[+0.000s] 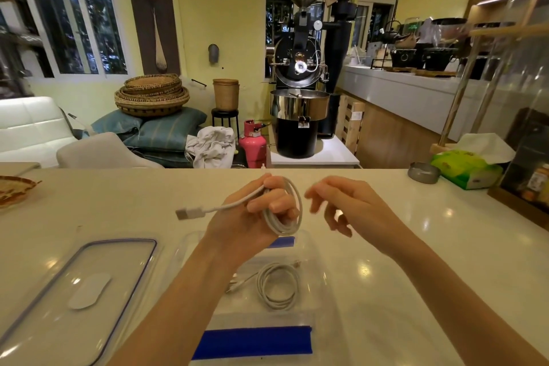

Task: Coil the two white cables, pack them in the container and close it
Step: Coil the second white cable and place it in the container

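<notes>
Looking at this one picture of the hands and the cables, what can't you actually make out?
- Head view: part of the white coiled cable in the left hand is hidden by its fingers.
- The right hand is motion-blurred; its grip is unclear.
- The clear plastic lid with the blue seal is cut off by the bottom-left edge.
- The plugs of the white coiled cable inside the clear container are too small to identify.

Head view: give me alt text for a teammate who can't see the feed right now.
The left hand holds a coiled white cable above an open clear container on a white counter, its USB plug sticking out left. The right hand hovers beside it, empty. A second coiled cable lies inside the container; the lid rests to its left.
</notes>
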`<state>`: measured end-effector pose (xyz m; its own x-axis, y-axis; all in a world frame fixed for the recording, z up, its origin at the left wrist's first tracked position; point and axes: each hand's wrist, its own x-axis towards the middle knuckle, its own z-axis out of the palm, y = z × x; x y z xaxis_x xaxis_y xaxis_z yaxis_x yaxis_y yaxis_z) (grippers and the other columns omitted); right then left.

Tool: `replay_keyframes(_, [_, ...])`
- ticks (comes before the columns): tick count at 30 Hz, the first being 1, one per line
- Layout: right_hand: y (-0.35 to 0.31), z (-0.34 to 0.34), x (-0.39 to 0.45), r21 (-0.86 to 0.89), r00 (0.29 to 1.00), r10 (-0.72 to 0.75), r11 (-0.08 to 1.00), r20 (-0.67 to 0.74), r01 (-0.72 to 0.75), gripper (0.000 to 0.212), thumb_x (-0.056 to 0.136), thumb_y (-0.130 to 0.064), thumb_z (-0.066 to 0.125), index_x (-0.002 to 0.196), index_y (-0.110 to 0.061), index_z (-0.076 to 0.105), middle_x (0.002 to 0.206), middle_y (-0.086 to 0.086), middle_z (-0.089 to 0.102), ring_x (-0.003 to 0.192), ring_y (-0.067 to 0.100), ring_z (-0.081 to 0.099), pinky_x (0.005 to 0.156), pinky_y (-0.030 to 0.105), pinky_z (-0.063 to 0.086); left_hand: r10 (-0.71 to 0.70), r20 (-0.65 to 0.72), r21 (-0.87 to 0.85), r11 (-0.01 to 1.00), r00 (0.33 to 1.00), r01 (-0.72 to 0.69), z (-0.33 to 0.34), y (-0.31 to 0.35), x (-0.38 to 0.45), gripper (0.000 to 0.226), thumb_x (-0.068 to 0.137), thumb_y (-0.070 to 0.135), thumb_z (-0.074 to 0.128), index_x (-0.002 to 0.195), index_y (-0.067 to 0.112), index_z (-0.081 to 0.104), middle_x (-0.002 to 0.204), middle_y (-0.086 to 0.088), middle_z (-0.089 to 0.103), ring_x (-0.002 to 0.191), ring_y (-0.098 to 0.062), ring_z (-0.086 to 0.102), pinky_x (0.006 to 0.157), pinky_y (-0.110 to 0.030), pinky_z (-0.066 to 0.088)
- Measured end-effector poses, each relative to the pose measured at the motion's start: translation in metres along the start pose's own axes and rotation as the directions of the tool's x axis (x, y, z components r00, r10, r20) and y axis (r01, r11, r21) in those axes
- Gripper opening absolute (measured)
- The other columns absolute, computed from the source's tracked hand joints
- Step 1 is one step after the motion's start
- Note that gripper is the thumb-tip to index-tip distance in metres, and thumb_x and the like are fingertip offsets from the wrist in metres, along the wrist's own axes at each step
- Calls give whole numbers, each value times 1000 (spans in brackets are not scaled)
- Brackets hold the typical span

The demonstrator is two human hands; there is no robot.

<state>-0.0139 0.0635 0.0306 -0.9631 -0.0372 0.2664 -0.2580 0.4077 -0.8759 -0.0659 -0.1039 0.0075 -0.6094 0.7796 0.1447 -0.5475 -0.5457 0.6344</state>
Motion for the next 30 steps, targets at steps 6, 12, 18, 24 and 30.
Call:
replay_keyframes(6, [-1, 4, 7, 109, 977, -52, 994, 206, 30, 32, 86, -33, 45, 102, -18, 68, 73, 9, 63, 53, 14, 54, 41, 22, 43, -85, -53, 159, 983, 995, 92, 5, -3, -7, 27, 97, 18, 31, 82, 5, 50, 47, -8, 49, 72, -26, 60, 84, -33, 41])
replay_keyframes(12, [5, 2, 5, 96, 940, 15, 994, 342, -50, 24, 89, -18, 51, 106, -8, 65, 73, 5, 66, 53, 14, 61, 45, 23, 54, -251, -31, 310, 918, 967, 248, -6, -2, -4, 28, 94, 20, 37, 77, 9, 55, 41, 3, 50, 65, -14, 60, 84, -25, 43])
replay_keyframes(18, [18, 17, 2, -190, 992, -96, 976, 81, 110, 19, 94, -16, 43, 91, -18, 61, 65, 14, 63, 48, 18, 58, 46, 26, 54, -158, -185, 493, 839, 970, 230, -2, 5, 12, 42, 96, 26, 30, 65, 8, 53, 37, 4, 43, 52, -12, 54, 70, -25, 50])
replay_keyframes(24, [32, 23, 7, -403, 980, -185, 904, -72, 141, 17, 95, -18, 40, 91, -19, 56, 64, -16, 51, 60, -6, 54, 57, 10, 42, 200, -314, 753, 647, 928, 116, -1, -1, 15, 39, 96, 27, 36, 74, 9, 64, 47, 1, 57, 53, -15, 60, 69, -33, 51])
replay_keyframes(30, [36, 12, 12, -175, 973, -24, 984, -231, -17, 20, 94, -13, 44, 87, -10, 62, 58, -2, 57, 37, 6, 50, 38, 18, 45, 169, -374, 601, 793, 912, 99, 0, 6, 14, 28, 93, 16, 39, 105, 2, 61, 82, -13, 69, 74, -22, 69, 70, -30, 58])
